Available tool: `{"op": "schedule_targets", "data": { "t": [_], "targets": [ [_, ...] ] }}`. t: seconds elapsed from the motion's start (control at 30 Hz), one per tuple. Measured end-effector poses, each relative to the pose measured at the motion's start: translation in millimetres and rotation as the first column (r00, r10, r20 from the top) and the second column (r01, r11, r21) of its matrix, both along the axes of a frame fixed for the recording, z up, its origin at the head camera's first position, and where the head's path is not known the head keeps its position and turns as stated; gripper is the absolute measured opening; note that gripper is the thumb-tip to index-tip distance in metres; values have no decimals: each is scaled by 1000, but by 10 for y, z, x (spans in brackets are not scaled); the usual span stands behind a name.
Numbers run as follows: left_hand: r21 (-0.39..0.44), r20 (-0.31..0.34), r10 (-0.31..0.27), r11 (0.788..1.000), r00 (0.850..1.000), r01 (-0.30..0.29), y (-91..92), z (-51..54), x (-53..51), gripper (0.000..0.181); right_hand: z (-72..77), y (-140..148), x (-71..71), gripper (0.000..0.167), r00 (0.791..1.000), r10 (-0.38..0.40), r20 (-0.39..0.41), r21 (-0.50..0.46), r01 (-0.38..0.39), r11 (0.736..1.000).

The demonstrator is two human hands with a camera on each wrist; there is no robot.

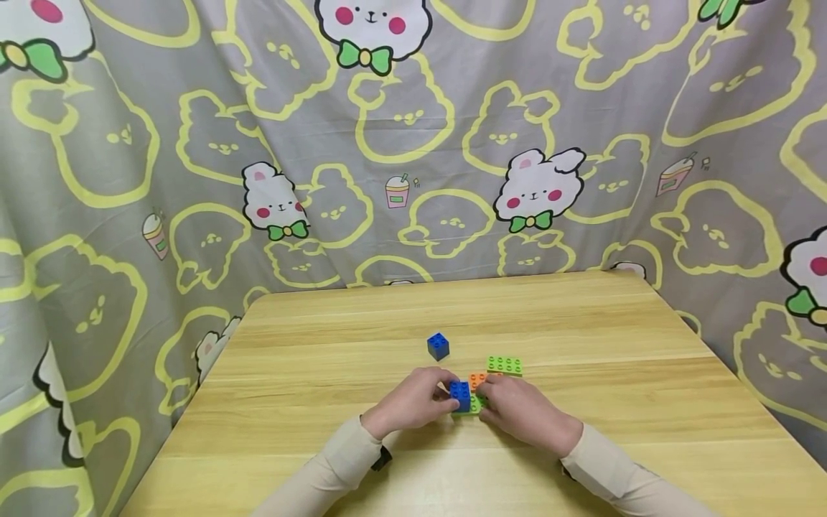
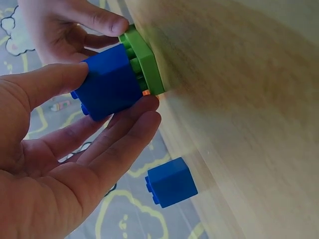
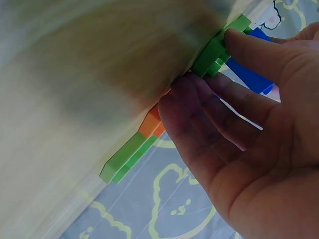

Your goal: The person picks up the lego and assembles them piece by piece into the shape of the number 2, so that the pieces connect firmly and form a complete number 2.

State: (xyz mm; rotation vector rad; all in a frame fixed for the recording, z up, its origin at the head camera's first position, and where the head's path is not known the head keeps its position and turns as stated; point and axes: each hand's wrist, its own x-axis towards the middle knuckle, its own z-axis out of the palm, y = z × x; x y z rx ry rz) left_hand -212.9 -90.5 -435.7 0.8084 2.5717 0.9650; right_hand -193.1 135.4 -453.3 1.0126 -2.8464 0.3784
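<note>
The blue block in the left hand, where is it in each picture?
Head: the blue block is low, just right of the middle, held by the left hand.
Left wrist: the blue block is above and left of the middle.
Right wrist: the blue block is at the upper right, partly hidden by the right hand.
Shared landmark: the green brick right next to it.

Held block point(image 1: 460, 396): blue | lone block point(image 1: 438, 347): blue | lower brick point(image 2: 151, 68): green | middle brick point(image 3: 151, 122): orange, as far as it shows | far brick point(image 1: 505, 365): light green | tabletop point(image 1: 310, 366): yellowish woodgrain | curtain point(image 1: 465, 179): grey, yellow outlined animals, white rabbits, pink cheeks, green bows | sleeves point(image 1: 342, 456): beige
</note>
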Motion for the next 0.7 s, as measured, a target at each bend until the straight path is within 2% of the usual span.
{"op": "schedule_targets", "data": {
  "t": [0.17,0.27,0.37,0.5,0.7],
  "targets": [
    [7,8,8,1000,1000,-8,-6,4,-4,33,43,18,-19,33,998,-22,65,-44,25,999],
    [13,-5,2,1000,1000,-2,-7,7,-6,31,71,25,-44,43,994,-29,104,-125,42,991],
    [10,-20,-3,1000,1000,4,-6,5,-9,31,79,24,-72,48,988,4,156,-210,29,977],
    [13,-27,-8,1000,1000,8,-9,8,-7,31,59,16,-111,47,968,61,243,-294,13,956],
    [48,-8,-5,999,1000,5,-19,-6,-7,30,17,12,-173,32,942,95,321,-345,23,938]
  ]
}}
